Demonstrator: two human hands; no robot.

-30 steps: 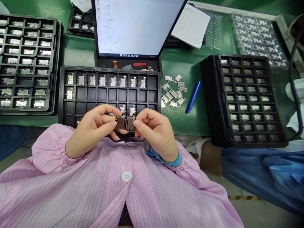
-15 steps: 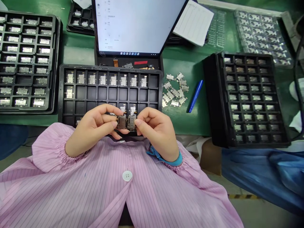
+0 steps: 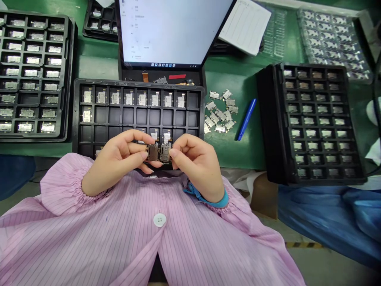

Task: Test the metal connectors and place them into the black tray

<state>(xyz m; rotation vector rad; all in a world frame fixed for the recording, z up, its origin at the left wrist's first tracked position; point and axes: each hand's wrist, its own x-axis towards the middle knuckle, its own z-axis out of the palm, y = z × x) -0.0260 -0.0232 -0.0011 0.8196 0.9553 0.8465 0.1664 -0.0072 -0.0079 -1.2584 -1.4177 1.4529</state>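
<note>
Two small metal parts are held side by side over the front edge of a black compartment tray [image 3: 139,84]. My left hand [image 3: 123,159] has its fingers closed on the darker left part [image 3: 152,152]. The right part [image 3: 165,152], greyer and with a patterned face, is pinched between thumb and finger of my right hand [image 3: 196,163]. Similar parts fill most of the tray's back row, and one [image 3: 86,115] lies in the second row at the left. Several more show just beyond my fingers. My hands hide part of the tray's front rows.
A screen [image 3: 169,31] stands behind the tray. To the right are a pile of loose metal parts [image 3: 220,115], a blue pen [image 3: 247,119] and a filled tray stack [image 3: 272,127]. Another filled tray [image 3: 66,79] is at the left. Paper [image 3: 245,26] and clear trays [image 3: 335,43] lie at the back.
The view has shifted very slightly. Both hands keep hold of the two parts in nearly the same place.
</note>
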